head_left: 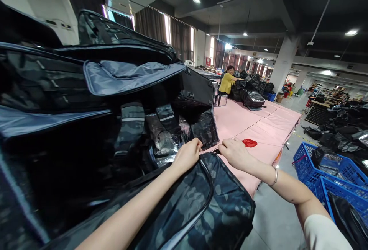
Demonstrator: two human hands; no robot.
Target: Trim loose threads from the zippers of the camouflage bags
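A dark camouflage bag (207, 208) lies in front of me on the near end of a pink padded table (250, 123). My left hand (188, 154) is closed in a pinch at the bag's far edge. My right hand (234, 152), with a bracelet on its wrist, is closed on the same edge a little to the right. What the fingers pinch is too small to make out; it looks like the bag's rim or zipper. A tall stack of similar camouflage bags (86, 100) in clear plastic rises at my left.
A small red object (249, 142) lies on the pink table just beyond my right hand. A person in a yellow top (227, 82) works at the table's far end among black bags (253, 97). Blue plastic crates (327, 173) stand on the floor at right.
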